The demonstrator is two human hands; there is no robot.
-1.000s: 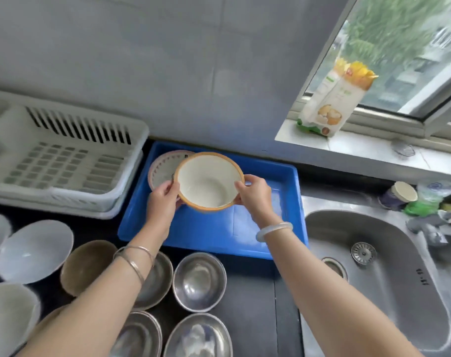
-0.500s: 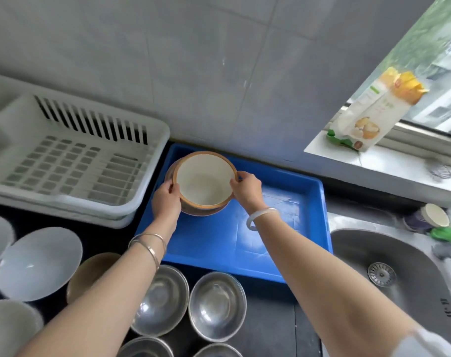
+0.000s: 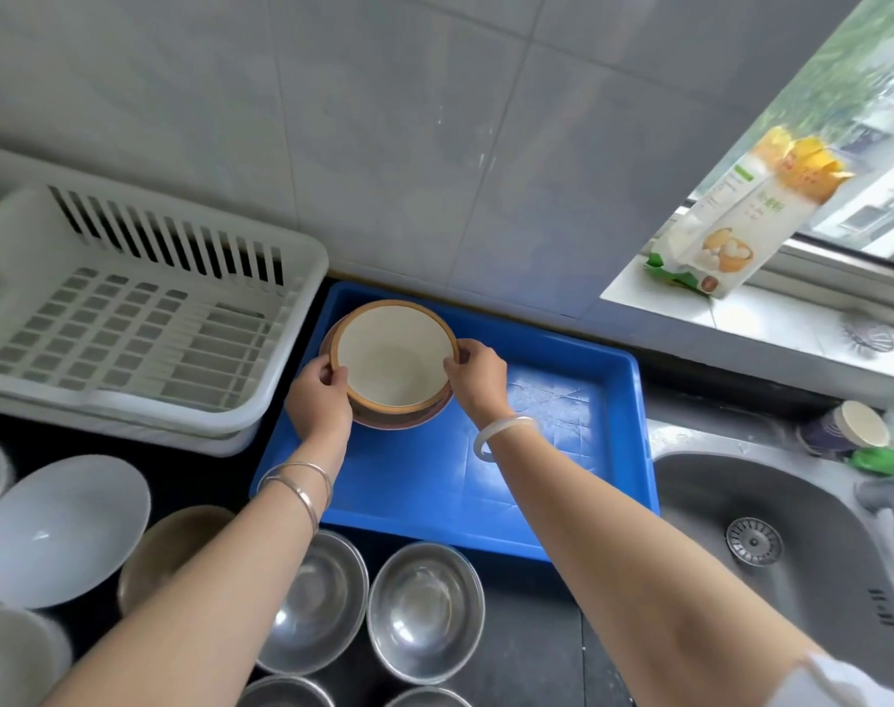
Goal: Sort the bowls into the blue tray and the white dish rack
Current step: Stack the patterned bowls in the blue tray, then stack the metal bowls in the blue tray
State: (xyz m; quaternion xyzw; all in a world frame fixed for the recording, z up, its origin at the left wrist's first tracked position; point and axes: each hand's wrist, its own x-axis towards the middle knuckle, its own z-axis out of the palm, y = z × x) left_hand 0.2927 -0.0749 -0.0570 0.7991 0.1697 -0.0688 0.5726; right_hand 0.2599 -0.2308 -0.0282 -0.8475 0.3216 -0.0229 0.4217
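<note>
Both hands held a cream bowl (image 3: 391, 362) with an orange rim at the far left corner of the blue tray (image 3: 526, 482). The left hand (image 3: 318, 400) gripped its left edge, the right hand (image 3: 478, 372) its right edge. It sat nested on a brownish bowl (image 3: 399, 419). The white dish rack (image 3: 128, 318) stood left of the tray; steel bowls (image 3: 424, 609) lay near.

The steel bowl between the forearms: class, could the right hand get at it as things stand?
Probably yes, once freed: the right hand grips the cream bowl in the blue tray, but nothing covers the steel bowl.
</note>
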